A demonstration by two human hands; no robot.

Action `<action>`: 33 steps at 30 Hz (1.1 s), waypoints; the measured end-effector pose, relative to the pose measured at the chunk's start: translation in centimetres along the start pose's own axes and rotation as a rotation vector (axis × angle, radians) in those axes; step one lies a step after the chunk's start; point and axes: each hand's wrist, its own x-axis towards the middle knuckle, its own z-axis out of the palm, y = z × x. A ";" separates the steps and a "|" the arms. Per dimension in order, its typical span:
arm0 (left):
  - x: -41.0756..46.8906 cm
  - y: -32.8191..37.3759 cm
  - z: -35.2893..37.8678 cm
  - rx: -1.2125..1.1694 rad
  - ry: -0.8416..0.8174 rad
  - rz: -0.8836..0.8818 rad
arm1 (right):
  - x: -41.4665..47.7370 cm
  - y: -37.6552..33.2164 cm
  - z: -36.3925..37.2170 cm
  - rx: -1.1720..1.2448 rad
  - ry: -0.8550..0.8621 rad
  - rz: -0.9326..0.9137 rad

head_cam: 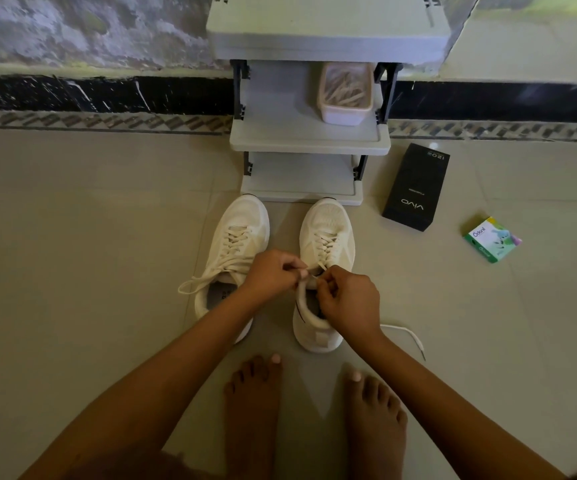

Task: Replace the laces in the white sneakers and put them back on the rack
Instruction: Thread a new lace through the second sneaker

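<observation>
Two bare feet [252,403] stood on the tiled floor [89,237], on the near side of the rack [308,140] and well apart from it. Between them and the rack sat the white sneakers, side by side, toes pointing at the rack's lowest shelf and almost touching its front edge.

The left sneaker [235,244] stood before the rack's left half. It was laced, and its trailing lace [197,282] spilled over its outer side towards the floor. The right sneaker [328,230] stood before the rack's right half, also laced up the front.

Both hands met over the right sneaker's tongue, at the end farther from the rack. The left hand [273,271] had its fingers curled and pinched the lace [314,270] near the top eyelets. The right hand [347,299], just beside it, had its fingers clenched on the same lace. A loose lace end [408,332] lay on the floor behind the right wrist, farther from the rack than the sneakers.

On the rack's middle shelf, at its right side, sat a pale container [344,95] holding what looked like pale strips, possibly laces. A black box [415,188] lay on the floor just right of the rack's foot, and a small green box [492,240] lay farther right again.
</observation>
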 end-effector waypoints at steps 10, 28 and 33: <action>0.0 -0.4 -0.4 -0.221 -0.069 -0.071 | 0.6 -0.6 0.2 -0.029 -0.011 0.028; -1.5 1.3 0.2 0.472 0.004 0.312 | 0.8 -1.1 0.9 -0.072 0.044 0.160; -1.0 0.2 0.0 0.127 0.080 0.206 | 1.1 -1.2 -0.1 -0.057 -0.072 0.099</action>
